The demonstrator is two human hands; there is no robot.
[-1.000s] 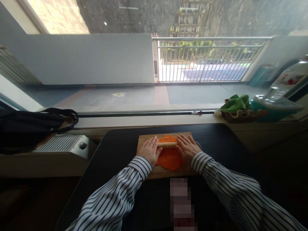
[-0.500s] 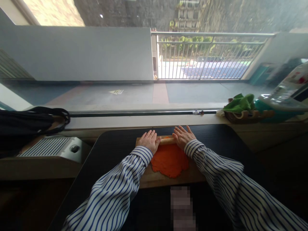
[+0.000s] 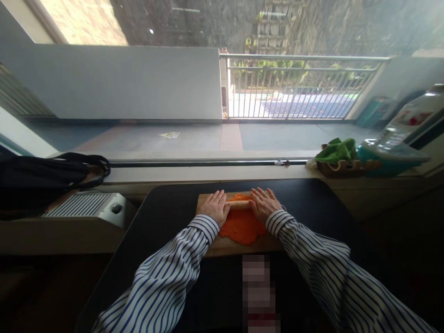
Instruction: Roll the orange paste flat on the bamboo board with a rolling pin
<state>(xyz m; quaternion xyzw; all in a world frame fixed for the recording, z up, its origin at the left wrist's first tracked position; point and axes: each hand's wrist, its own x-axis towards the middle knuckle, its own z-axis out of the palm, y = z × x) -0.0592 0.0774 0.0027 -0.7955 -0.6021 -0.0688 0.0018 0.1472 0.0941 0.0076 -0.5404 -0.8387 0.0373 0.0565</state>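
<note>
A wooden rolling pin (image 3: 239, 205) lies across a flattened sheet of orange dough (image 3: 243, 226), whose edge is uneven. Under the dough is a wooden board (image 3: 222, 247). My left hand (image 3: 214, 206) rests flat on the pin's left end, fingers stretched forward and thumb along the pin. On the right end lies my right hand (image 3: 264, 204), its fingers also stretched out and pointing away from me. Both hands press from above rather than wrapping round the pin, and they cover its ends. Orange dough shows on both the far and near sides of the pin.
The board sits on a black table (image 3: 166, 222) against a windowsill (image 3: 194, 174). A green cloth (image 3: 336, 151) in a brown basket (image 3: 333, 169) and a teal basin (image 3: 388, 159) with a plastic bottle (image 3: 405, 118) stand right. Left are a black bag (image 3: 45, 178) and a radiator (image 3: 86, 208).
Both hands and the rolling pin have come slightly toward me over the dough, showing more dough and board beyond the pin. The camera view has shifted a little.
</note>
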